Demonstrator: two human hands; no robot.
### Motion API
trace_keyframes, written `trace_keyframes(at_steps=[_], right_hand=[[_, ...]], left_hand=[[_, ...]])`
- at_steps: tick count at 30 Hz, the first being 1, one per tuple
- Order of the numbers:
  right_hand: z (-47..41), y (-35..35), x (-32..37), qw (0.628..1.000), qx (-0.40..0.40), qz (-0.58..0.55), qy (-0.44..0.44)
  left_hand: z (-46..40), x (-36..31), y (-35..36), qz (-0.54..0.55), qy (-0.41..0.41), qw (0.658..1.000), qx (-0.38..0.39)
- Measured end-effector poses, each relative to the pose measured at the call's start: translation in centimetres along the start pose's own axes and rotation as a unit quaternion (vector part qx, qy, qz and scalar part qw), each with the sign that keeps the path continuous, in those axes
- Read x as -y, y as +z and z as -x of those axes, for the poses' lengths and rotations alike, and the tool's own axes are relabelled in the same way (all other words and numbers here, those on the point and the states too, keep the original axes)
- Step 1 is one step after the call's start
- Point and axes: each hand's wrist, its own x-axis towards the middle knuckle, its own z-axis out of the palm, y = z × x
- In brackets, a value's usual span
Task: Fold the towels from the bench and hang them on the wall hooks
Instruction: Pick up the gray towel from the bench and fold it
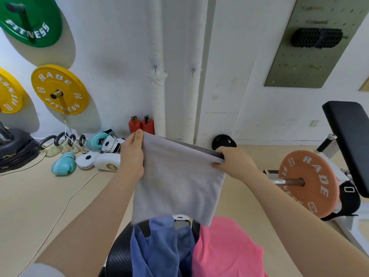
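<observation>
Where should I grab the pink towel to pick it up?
Probably the pink towel is best pinched at its far top edge, coming from above. It lies spread on the bench, that edge is bare, and the blue towel crowds its left side.

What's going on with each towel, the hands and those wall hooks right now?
grey towel: folded, held up in the air by its top corners
left hand: pinches one corner
right hand: grips the other corner
blue towel: unfolded, crumpled on bench
pink towel: unfolded, on bench
wall hooks: nothing hanging
</observation>
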Motion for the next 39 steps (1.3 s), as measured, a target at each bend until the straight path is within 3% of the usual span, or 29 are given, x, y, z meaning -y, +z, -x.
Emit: trace_keyframes(at_steps=[6,8,12,17,20,23,28,32,36,39], right_hand=[[-0.3,-0.1,0.8,0.968,-0.008,-0.192,-0.164],[-1.2,-0.4,1.3,0.957,-0.01,-0.237,-0.169],[-3.3,0.4,2.2,0.965,0.049,-0.202,-0.161],[-7.2,3.9,1.5,0.997,0.027,-0.019,-0.074],[-9.0,5.6,2.1,0.999,-0.006,-0.031,0.032],[-10.4,5.5,3.4,0.992,-0.06,-0.081,0.076],[-9.2,3.8,3.9,0.962,-0.129,-0.216,0.104],[-6.1,5.0,2.7,0.955,-0.103,-0.262,0.09],[-2.3,9.2,0.9,0.961,0.024,-0.258,0.096],[0.4,13.3,-0.1,0.979,0.121,-0.144,0.082]], left_hand=[[-3.2,-0.3,-3.3,-0.015,0.006,0.999,-0.048],[-4.0,-0.4,-4.2,-0.005,0.01,0.998,-0.064],[-5.7,0.5,-5.6,-0.015,-0.015,0.995,-0.094],[-8.7,2.8,-7.9,-0.072,-0.115,0.987,-0.083],[-10.2,3.2,-8.0,-0.041,-0.172,0.982,-0.07],[-12.2,2.9,-7.6,-0.002,-0.193,0.978,-0.074],[-13.3,2.5,-8.4,0.025,-0.144,0.989,0.025],[-11.1,4.1,-10.8,-0.067,-0.121,0.986,0.091],[-7.9,7.3,-13.9,-0.233,-0.128,0.948,0.173],[-4.8,9.6,-15.7,-0.272,-0.155,0.918,0.245]])
